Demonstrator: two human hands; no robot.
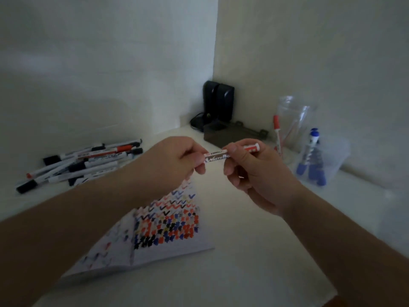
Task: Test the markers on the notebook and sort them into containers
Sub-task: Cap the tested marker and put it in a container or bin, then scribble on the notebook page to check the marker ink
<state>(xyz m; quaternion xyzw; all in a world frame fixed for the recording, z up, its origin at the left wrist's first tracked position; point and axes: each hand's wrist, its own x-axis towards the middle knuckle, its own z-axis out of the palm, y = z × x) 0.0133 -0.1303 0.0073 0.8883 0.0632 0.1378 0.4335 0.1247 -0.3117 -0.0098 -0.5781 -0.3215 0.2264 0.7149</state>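
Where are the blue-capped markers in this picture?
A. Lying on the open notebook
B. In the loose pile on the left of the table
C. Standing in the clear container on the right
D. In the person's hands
C: the blue-capped markers stand inside the clear container on the right of the table, while both hands hold a red marker.

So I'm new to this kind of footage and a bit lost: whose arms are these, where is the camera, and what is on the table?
The one picture comes from a camera worn on a person's head, looking down at their own arms. The left hand and right hand together hold a red whiteboard marker level above an open notebook full of test scribbles. A pile of markers lies at the left. At the right, a clear container holds blue markers and a plastic bag holds red ones.
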